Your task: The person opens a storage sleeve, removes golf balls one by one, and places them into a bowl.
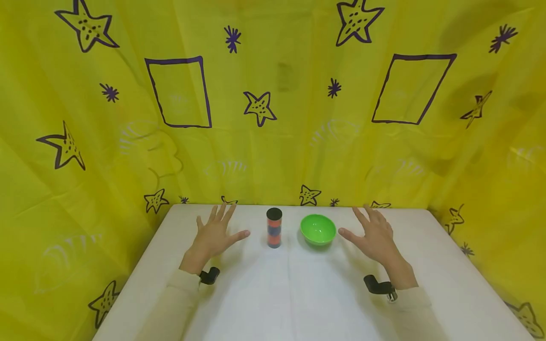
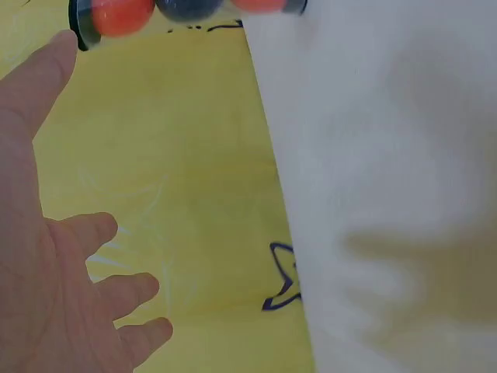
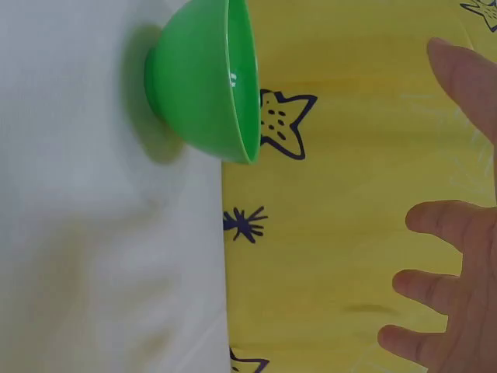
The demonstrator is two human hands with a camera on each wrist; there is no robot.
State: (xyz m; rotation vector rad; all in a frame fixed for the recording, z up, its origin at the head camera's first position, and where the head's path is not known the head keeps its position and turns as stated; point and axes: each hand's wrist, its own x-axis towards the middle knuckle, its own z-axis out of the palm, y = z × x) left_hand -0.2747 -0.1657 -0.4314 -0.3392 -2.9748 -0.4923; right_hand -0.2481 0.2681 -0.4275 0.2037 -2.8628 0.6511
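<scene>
— Cut off?
— Tube (image 1: 274, 228) and bowl (image 1: 317, 229), each by a wrist view's top edge; both stand on the desk (image 1: 264, 298).
— Contents?
— Tube: orange and dark balls (image 1: 274, 230), black lid (image 1: 274, 214) above. Bowl: glossy inside visible.
— Grip?
— Left hand (image 1: 213, 237) near tube, right hand (image 1: 376, 238) near bowl: fingers spread, gripping nothing.

Head view looks forward, down; both wrist views, nearer, share its yellow curtain (image 1: 286, 151)
</scene>
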